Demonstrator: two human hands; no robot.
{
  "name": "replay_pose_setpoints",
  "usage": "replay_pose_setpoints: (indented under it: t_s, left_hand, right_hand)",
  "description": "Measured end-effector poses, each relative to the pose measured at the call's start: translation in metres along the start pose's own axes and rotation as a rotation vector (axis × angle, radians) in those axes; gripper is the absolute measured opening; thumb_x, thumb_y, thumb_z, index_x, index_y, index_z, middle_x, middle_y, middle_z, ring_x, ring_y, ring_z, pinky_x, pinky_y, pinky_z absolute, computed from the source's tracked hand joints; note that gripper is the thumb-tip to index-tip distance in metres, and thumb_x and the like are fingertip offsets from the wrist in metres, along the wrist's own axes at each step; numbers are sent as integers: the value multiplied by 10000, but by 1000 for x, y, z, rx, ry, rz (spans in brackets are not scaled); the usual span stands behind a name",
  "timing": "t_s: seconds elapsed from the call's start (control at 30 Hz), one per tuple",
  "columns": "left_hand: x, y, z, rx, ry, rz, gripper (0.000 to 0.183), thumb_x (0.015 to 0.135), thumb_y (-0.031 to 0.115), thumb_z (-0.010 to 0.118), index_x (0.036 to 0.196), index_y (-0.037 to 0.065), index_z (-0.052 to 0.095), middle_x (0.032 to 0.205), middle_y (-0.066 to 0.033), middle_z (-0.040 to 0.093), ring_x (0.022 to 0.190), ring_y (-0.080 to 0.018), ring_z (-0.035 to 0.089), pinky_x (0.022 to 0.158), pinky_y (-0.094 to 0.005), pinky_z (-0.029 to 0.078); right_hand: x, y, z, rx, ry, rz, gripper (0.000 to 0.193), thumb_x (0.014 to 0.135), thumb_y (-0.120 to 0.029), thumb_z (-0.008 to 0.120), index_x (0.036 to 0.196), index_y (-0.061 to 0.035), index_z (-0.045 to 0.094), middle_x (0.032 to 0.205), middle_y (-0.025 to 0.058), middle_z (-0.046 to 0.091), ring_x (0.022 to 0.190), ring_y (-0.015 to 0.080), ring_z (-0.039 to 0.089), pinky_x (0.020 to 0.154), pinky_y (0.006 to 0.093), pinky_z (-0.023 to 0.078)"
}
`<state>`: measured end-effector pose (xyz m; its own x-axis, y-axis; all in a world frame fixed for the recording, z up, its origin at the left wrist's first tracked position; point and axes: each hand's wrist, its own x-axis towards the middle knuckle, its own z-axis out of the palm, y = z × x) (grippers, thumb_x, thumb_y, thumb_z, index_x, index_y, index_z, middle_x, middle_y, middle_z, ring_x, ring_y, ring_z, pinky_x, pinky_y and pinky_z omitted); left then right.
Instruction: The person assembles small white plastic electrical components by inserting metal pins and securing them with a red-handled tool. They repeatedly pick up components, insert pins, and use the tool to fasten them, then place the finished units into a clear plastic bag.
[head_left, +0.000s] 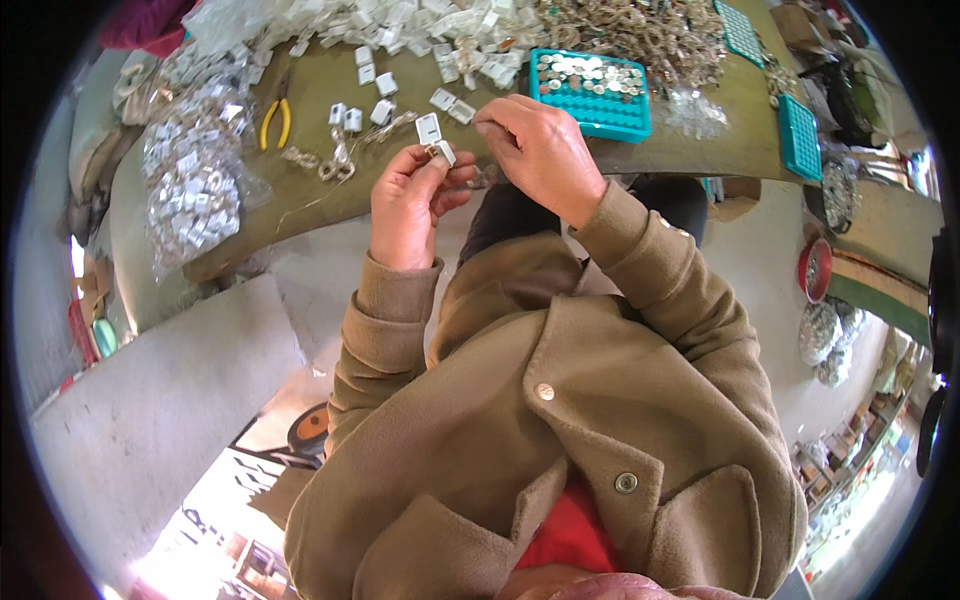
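One open white box [429, 130] is pinched by the left hand [410, 200], seemingly for access, the right hand [545, 150] apart, grip unclear.

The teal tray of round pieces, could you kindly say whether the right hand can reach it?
Probably yes: the teal tray lies beside the right hand, with nothing visible between them.

held box [429, 130]: white | tray [620, 129]: teal | plier handles [264, 128]: yellow | coat [440, 480]: brown | table [315, 82]: olive
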<state>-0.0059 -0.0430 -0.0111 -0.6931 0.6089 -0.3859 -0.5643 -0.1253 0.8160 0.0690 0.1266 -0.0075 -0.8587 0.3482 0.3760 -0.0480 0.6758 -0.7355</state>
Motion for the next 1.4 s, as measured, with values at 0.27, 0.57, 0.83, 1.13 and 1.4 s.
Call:
replay_pose_setpoints:
  t_s: [0.27,0.57,0.83,1.13,1.4]
  left_hand:
    - [16,-24,37,-14,-247,-177,142,939,88,603,1047,-4,613,952,-110,703,799,-134,681,715,-259,583]
    - [29,-27,49,-19,-249,-214,234,981,112,575,1174,-17,602,1103,-148,695,947,-159,701,772,-240,594]
    - [34,-17,45,-23,-236,-201,265,988,100,552,1213,-40,576,1154,-168,677,1007,-179,692,791,-253,599]
    - [36,-16,55,-33,-210,-184,277,974,128,580,1189,-47,582,1114,-150,689,980,-182,696,767,-259,586]
    - [39,-14,59,-4,-231,-175,260,976,118,585,1191,-28,579,1143,-162,682,1001,-178,694,773,-249,599]
  right_hand:
    - [1,47,-79,-181,222,306,98,869,-129,651,899,-53,705,845,139,684,745,315,663,662,372,525]
    - [-9,59,-71,-354,240,143,91,864,-174,680,901,-111,734,859,86,661,765,298,658,682,380,530]
    - [-5,52,-73,-426,116,191,102,876,-159,647,940,-96,696,873,115,655,795,341,644,688,419,523]
    - [-4,53,-69,-319,112,154,126,869,-126,639,937,-76,731,885,123,667,798,340,647,697,420,524]
    - [-1,43,-77,-367,1,106,100,858,-122,662,919,-47,637,860,123,631,772,328,644,669,406,526]
